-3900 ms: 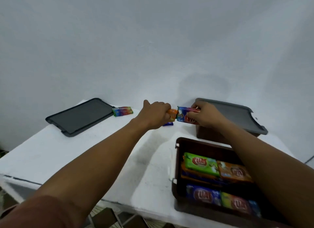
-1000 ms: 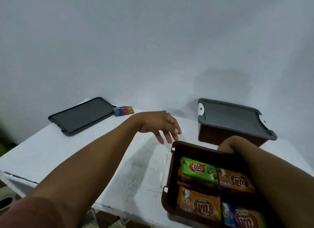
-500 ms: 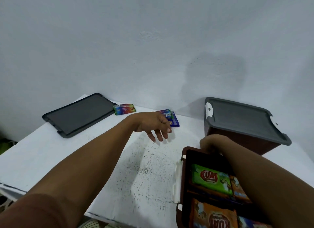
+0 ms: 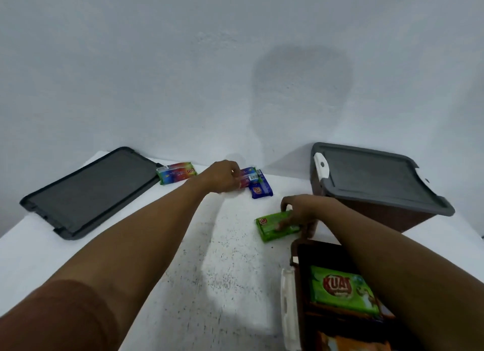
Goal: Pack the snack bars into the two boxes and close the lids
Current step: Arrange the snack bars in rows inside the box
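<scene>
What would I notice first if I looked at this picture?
Probably the two arms stretched across the white table: the left hand grips a colourful snack bar near the far wall, and the right hand holds a green snack bar just beyond the open brown box. That box, at the near right, shows a bright green bar inside, and a grey-lidded box sits behind it.

White painted bench (image 4: 222, 272), filling the lower half of the frame, its surface flecked with small dark specks at centre. Behind it, a plain pale grey plaster wall (image 4: 157, 62) fills the upper half and bears a soft rounded shadow (image 4: 301, 94) at upper right.
</scene>
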